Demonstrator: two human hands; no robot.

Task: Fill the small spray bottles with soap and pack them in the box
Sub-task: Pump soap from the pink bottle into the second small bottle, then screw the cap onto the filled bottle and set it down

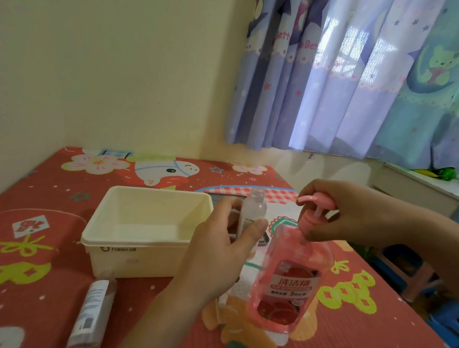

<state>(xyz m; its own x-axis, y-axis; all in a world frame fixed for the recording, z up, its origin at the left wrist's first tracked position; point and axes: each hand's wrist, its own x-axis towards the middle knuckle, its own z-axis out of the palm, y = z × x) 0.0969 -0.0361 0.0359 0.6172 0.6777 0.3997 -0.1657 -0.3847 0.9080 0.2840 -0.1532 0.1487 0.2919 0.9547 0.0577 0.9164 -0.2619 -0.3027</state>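
Hands, two of them, work over the red patterned table [40, 266]. The left hand [217, 252] has fingers and thumb curled round one small clear spray bottle [253, 212], held upright with its cap off, just beside the pump. The right hand [343, 215] pinches the pink pump head [316, 199] of one pink soap bottle [286, 283] standing on the table. One cream box [146, 230] sits open at the left, touching neither hand. One more bottle in a plastic wrapper [90, 316] lies on its side in front of the box. Purple curtains [337, 65] hang behind
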